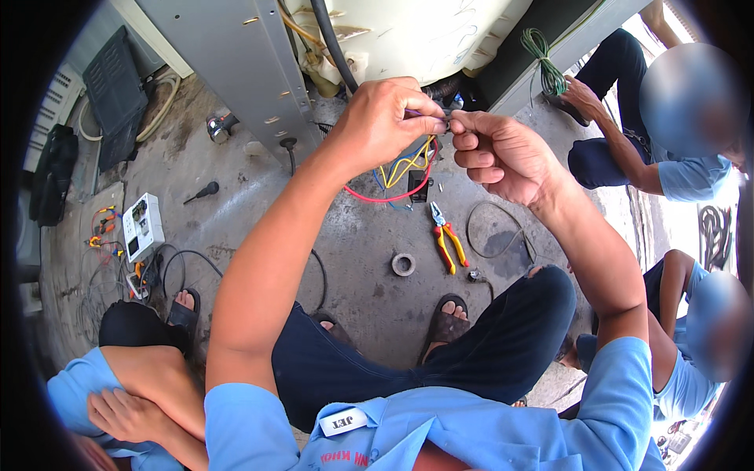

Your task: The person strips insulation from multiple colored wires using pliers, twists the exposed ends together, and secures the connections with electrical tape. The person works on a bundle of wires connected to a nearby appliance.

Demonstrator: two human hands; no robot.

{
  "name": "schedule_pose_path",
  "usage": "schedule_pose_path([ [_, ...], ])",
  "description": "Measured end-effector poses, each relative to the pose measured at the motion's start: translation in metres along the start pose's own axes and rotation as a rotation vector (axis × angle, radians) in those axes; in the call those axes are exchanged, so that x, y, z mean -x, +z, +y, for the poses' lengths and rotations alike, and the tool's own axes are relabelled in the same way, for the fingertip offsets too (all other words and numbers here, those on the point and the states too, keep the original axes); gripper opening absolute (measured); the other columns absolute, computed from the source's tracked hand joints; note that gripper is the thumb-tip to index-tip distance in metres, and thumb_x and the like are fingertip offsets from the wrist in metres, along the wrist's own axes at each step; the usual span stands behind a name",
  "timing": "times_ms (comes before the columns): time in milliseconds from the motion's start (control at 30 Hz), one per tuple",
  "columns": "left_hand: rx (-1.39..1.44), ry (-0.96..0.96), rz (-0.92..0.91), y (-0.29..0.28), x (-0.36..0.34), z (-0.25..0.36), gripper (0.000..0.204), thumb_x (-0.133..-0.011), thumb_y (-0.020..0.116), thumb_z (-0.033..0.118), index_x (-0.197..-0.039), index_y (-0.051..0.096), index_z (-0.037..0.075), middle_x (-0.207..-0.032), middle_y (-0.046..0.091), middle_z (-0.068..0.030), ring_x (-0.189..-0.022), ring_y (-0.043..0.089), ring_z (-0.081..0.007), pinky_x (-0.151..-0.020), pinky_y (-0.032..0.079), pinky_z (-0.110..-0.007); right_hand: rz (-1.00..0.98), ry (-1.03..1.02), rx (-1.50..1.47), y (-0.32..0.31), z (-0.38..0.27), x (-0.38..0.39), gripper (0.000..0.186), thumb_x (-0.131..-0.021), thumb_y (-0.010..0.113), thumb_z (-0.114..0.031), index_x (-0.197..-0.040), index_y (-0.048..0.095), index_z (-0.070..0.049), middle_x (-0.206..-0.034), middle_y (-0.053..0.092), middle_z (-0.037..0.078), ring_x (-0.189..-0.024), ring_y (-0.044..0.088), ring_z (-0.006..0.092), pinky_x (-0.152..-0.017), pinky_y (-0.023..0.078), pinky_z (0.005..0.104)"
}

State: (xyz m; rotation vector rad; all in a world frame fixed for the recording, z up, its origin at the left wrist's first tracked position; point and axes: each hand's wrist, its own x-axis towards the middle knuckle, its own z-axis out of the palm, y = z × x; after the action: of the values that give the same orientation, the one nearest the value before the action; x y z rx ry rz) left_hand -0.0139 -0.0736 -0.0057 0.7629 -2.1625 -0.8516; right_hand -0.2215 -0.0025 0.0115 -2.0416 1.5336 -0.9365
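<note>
My left hand (389,118) is closed in a pinch on thin electrical wires (416,161), which hang below it in yellow, red and blue loops. A short purple piece shows between its fingers. Against it, my right hand (503,153) pinches the wire ends between thumb and forefinger, its other fingers curled. The fingertips of both hands meet, and the exact join is too small to make out. Under the wires lies a small black box (420,186). Red-and-yellow combination pliers (448,238) lie on the floor below my right hand, with a roll of tape (403,264) nearer me.
Ahead stands an opened grey cabinet (236,47) around a whitish drum (416,39). A drill (221,127), a screwdriver (203,192) and a white instrument (143,228) lie left. At right, a person's hand (581,98) holds a green wire coil (542,59). Other people crouch at both sides.
</note>
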Motion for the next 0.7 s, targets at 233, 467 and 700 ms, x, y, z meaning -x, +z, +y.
schedule_pose_path([
  [233, 0.0, -0.009, -0.007, -0.004, 0.0, 0.0, 0.019, -0.08, 0.079, 0.019, -0.092, 0.077, 0.004, -0.081, 0.067, -0.0062, -0.072, 0.063, -0.0162, -0.066, 0.048, -0.029, 0.169, -0.683, 0.52, -0.003, -0.009, -0.002, 0.038, -0.078, 0.08, -0.02, -0.106, 0.063, -0.001, -0.093, 0.062, 0.007, -0.073, 0.062, 0.022, -0.066, 0.053, 0.0348],
  [467, -0.01, 0.016, 0.029, -0.006, 0.001, 0.0, 0.019, -0.081, 0.08, 0.019, -0.091, 0.076, 0.004, -0.081, 0.067, -0.0054, -0.071, 0.063, -0.0151, -0.066, 0.048, -0.029, -0.204, 0.285, -0.7, -0.002, -0.003, -0.014, 0.012, -0.095, 0.063, -0.014, -0.093, 0.061, -0.003, -0.075, 0.056, 0.001, -0.062, 0.054, 0.0115, -0.048, 0.042, 0.0257],
  [700, 0.021, -0.021, 0.02, -0.008, 0.0, 0.001, 0.018, -0.081, 0.08, 0.019, -0.091, 0.077, 0.004, -0.079, 0.066, -0.0035, -0.07, 0.061, -0.0119, -0.065, 0.047, -0.027, -0.043, 0.165, -0.255, -0.007, -0.014, -0.007, 0.029, -0.092, 0.071, -0.028, -0.097, 0.062, -0.001, -0.084, 0.062, 0.004, -0.065, 0.057, 0.0139, -0.05, 0.045, 0.0285],
])
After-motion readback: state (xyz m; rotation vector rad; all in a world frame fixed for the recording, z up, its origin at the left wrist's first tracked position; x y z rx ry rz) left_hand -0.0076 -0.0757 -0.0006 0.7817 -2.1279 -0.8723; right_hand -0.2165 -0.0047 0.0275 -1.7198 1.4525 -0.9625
